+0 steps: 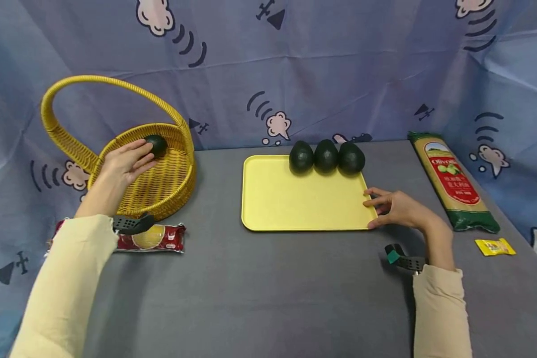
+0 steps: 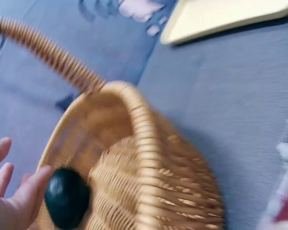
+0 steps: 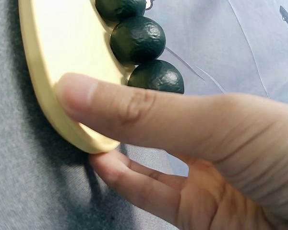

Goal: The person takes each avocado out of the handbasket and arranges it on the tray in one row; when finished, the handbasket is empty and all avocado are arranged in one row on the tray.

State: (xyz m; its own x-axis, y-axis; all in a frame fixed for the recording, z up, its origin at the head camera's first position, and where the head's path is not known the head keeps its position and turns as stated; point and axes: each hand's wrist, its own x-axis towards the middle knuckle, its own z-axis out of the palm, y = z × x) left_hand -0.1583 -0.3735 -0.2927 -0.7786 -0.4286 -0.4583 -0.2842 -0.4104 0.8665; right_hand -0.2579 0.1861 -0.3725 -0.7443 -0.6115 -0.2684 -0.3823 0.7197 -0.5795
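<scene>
In the head view my left hand (image 1: 127, 161) reaches into a yellow wicker basket (image 1: 185, 191) at the left. Beside its fingertips lies a dark green avocado (image 1: 156, 144), against the basket's inner wall. The left wrist view shows that avocado (image 2: 67, 198) low in the basket, with the fingers extended and spread alongside. My right hand (image 1: 398, 210) pinches the right edge of a yellow tray (image 1: 302, 199). Its thumb (image 3: 79, 98) lies over the tray's rim, and the fingers touch the edge from below. Three more avocados (image 1: 326, 156) stand in a row at the tray's back right.
The basket's tall handle (image 1: 116, 83) arches up to the left. A red packet (image 1: 167, 238) lies in front of the basket, partly under my left forearm. To the right are an Olivoilà pasta bag (image 1: 454, 181) and a small yellow sachet (image 1: 495, 246). A patterned cloth hangs behind.
</scene>
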